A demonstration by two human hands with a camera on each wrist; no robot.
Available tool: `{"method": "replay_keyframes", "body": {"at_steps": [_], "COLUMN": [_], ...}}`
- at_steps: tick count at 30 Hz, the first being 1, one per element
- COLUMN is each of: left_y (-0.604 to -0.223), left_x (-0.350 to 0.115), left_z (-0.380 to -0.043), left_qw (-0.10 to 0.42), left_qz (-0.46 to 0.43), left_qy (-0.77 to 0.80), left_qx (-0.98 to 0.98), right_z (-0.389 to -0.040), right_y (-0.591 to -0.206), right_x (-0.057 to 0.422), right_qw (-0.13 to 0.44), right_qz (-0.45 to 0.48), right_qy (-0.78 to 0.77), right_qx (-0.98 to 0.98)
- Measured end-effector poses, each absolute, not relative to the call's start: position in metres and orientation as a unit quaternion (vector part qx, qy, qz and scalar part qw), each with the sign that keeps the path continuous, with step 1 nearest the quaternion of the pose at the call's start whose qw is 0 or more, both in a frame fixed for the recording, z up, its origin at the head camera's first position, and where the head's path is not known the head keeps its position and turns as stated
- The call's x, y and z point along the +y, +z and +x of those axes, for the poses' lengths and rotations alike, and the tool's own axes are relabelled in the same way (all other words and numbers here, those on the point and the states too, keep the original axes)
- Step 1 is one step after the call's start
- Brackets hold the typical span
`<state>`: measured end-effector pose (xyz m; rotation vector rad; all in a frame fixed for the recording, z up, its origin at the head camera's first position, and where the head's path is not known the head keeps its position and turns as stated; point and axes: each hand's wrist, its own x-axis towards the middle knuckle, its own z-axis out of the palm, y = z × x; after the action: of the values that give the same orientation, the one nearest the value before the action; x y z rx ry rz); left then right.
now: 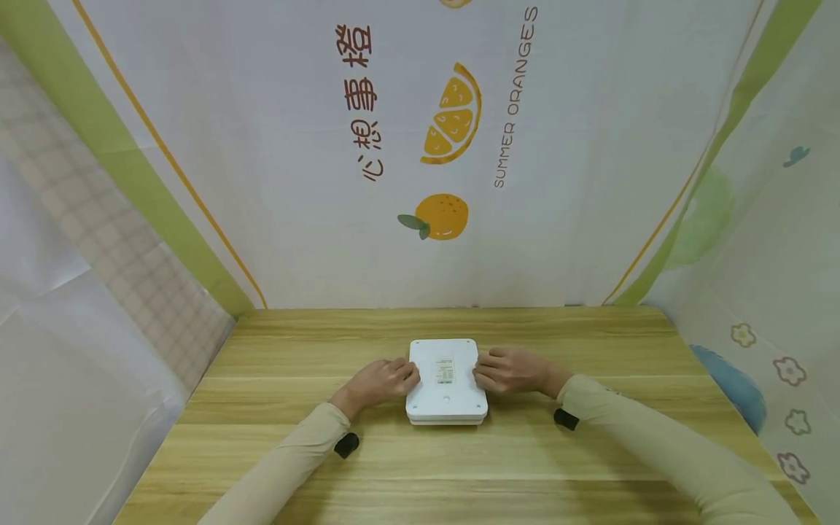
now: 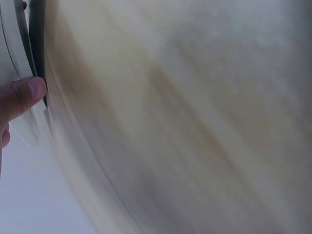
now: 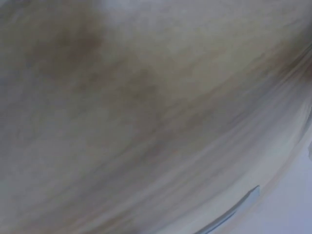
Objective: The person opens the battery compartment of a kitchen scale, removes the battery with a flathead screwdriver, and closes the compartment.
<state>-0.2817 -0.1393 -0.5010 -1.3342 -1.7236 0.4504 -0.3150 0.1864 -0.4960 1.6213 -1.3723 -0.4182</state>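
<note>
A flat white device point(image 1: 445, 399) with rounded corners lies on the wooden table in the head view. A printed label point(image 1: 445, 370) is on its upper face, with small screw-like dots at the corners and a round dot near the front edge. My left hand point(image 1: 383, 383) grips its left side with curled fingers. In the left wrist view the thumb point(image 2: 34, 89) presses along a pale edge of the device. On the opposite side my right hand point(image 1: 508, 370) grips the right edge, fingers curled. The right wrist view shows mostly blurred tabletop; the fingers are hardly visible there.
The wood-grain table point(image 1: 525, 467) reaches back to a white curtain point(image 1: 295, 240) printed with oranges. More curtains hang at the left and right sides. A black wrist piece point(image 1: 346, 445) sits under the left cuff, another black piece point(image 1: 566, 419) under the right.
</note>
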Motion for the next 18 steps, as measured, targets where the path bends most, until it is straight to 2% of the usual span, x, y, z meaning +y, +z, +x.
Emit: {"method": "replay_keyframes", "body": {"at_steps": [11, 18], "left_y": [-0.498, -0.495], "left_x": [-0.144, -0.149], "left_z": [-0.274, -0.267], "left_qw": [0.416, 0.386], "left_qz": [-0.548, -0.528], "left_qy": [0.182, 0.16], "left_qx": [-0.702, -0.739], "right_z": [-0.306, -0.293], "right_y": [-0.499, -0.501], "right_x": [0.19, 0.198], "right_qw": [0.44, 0.427], "right_qz": [0.661, 0.621], "right_qy": [-0.19, -0.163], "right_qx": [-0.578, -0.637]}}
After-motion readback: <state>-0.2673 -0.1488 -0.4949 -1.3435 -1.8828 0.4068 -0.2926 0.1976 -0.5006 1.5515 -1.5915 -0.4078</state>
